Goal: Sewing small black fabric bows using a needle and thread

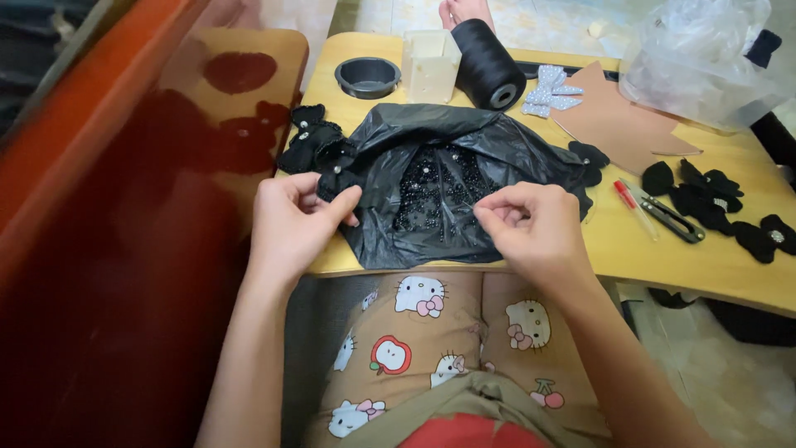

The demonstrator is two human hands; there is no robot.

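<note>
A black plastic bag (pixel 489 149) lies open on the small wooden table (pixel 663 257), with many small black beads (pixel 435 195) inside. My left hand (pixel 290 224) pinches a small black fabric piece (pixel 338 178) at the bag's left edge. My right hand (pixel 531 224) hovers over the bag's right side with thumb and fingers pinched together, apparently on a thin needle; I cannot make it out clearly. A cluster of black fabric bows (pixel 311 141) sits just beyond my left hand.
At the back stand a black thread spool (pixel 489 62), a white box (pixel 431 66) and a black round cup (pixel 367 76). On the right lie a silver bow (pixel 551 91), brown paper (pixel 613 120), thread snips (pixel 667 216), more black bows (pixel 713 199) and a clear plastic bag (pixel 705 58).
</note>
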